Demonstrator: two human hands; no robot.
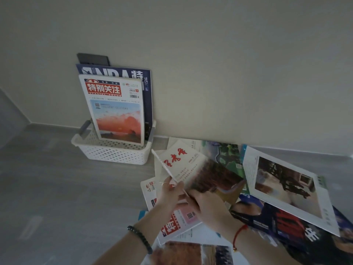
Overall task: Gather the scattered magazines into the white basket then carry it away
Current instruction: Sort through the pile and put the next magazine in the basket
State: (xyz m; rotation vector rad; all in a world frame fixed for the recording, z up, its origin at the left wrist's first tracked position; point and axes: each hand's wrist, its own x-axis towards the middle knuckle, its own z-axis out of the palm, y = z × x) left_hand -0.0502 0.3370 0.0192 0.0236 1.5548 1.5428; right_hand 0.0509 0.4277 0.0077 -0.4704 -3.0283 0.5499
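Note:
A white perforated basket (107,153) stands on the floor by the wall, holding upright a magazine with a red title and sunset picture (116,111) and a dark blue one (147,88) behind it. Several magazines (282,180) lie scattered on the floor to the right. My left hand (170,194) and my right hand (208,205) both grip a white magazine with red brush lettering (183,161), lifted at a tilt above the pile. The lower part of that magazine is hidden by my fingers.
A dark flat panel (93,58) sits on the wall above the basket. Grey floor (47,188) stretches to the left of the pile. The pale wall (229,73) runs close behind the basket and the magazines.

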